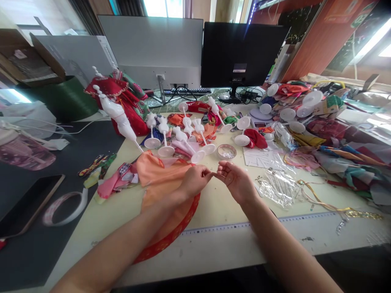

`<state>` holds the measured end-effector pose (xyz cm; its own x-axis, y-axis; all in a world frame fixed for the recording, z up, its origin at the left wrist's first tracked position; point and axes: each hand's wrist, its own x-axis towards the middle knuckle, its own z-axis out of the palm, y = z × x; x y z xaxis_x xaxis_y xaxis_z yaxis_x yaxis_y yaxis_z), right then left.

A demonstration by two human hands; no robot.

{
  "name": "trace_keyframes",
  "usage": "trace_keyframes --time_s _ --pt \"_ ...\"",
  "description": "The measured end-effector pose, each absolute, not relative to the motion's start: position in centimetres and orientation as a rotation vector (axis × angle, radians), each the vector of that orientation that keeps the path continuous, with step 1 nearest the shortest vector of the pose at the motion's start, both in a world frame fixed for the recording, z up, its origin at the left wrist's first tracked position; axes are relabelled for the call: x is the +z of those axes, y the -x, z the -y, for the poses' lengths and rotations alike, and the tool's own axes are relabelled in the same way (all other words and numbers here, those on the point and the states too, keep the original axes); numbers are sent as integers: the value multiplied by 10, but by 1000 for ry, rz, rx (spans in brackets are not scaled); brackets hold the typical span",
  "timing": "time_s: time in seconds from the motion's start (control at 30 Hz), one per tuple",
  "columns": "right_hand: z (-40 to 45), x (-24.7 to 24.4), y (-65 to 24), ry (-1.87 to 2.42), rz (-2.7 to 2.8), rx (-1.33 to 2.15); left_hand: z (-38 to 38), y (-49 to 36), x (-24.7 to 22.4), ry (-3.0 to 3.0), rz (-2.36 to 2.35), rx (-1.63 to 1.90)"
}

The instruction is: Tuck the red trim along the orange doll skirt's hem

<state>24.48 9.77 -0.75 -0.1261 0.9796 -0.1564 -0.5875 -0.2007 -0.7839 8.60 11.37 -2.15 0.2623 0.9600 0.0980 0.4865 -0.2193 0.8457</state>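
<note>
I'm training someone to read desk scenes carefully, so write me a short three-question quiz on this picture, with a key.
1. Multiple choice: the arm of the left hand crosses over
a) a phone
b) an orange cloth
c) a roll of tape

2. True or false: the right hand shows its palm to the camera.

3. Count: how many monitors stand at the back of the desk?

Key: 1. b; 2. true; 3. two, one white and one black.

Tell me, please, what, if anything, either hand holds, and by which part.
I cannot tell: the left hand is curled in a pinch close to the right hand, but anything held is too small to make out.
</note>
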Motion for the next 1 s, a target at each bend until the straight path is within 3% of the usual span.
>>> trace_keyframes --time_s 0.13,0.37,0.57,0.8,1.0 --pt "-99 -11 -245 897 704 1490 -114 -85 -23 -1764 -1317 858" --pt "-97 -8 -243 899 760 1526 -114 -85 -22 -1738 -1323 886" --pt "-95 -8 -242 1036 911 1296 -114 -85 -21 -1711 -1320 901" --pt "-94 -13 -241 1341 1449 895 -113 -84 -20 -1676 -1260 938" --pt "-93 -11 -236 1365 1606 814 -112 -84 -20 -1660 -1219 972"
